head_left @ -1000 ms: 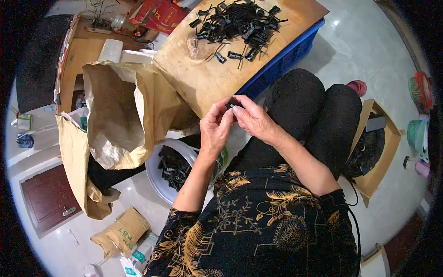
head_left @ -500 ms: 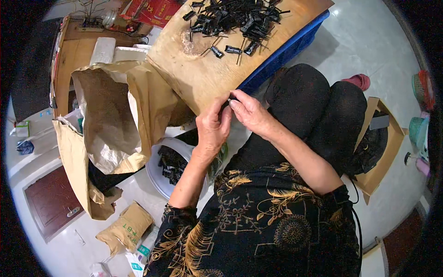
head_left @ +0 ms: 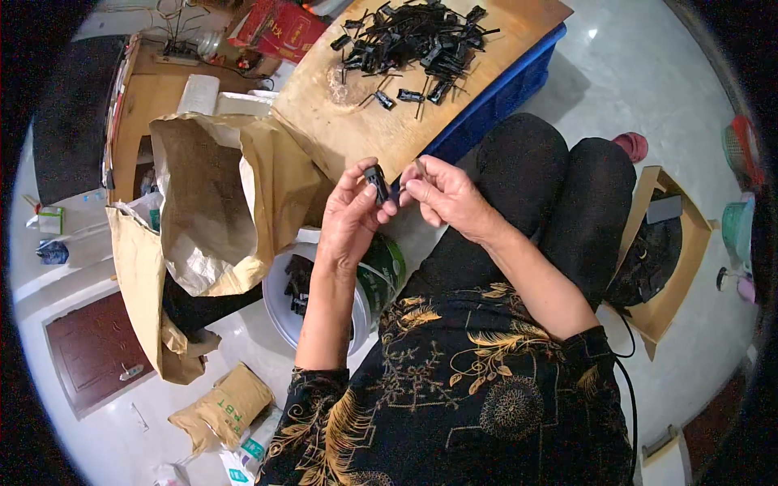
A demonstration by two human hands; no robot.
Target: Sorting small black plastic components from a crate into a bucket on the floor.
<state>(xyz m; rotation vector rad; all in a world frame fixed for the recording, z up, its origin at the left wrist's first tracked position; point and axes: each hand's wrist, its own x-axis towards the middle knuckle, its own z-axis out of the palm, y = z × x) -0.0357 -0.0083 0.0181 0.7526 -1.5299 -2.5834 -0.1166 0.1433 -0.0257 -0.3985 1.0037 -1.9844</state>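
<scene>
Between the thumb and fingers of my left hand (head_left: 350, 206) is a small black plastic part (head_left: 375, 181), tilted upward. My right hand (head_left: 450, 197), just beside it, is closed in a pinch; a short bit of something thin and dark shows at its fingertips, too small to name. Both hands are above my lap, off the near corner of a wooden board (head_left: 356, 134). On that board lies a pile of black plastic parts (head_left: 413, 40) with thin stems, and a few single ones lie nearer to me. Below my left forearm, a white bucket (head_left: 279, 316) holds more black parts.
A large open brown paper sack (head_left: 207, 202) stands left of the board. The board rests on a blue crate (head_left: 494, 101). On the right floor is a cardboard box (head_left: 648, 316) with dark things inside. A smaller filled brown bag (head_left: 223, 409) lies at lower left.
My hands have moved apart a little, and the black part in my left hand now shows. My left hand has shifted left and turned; the whole view has shifted slightly.
</scene>
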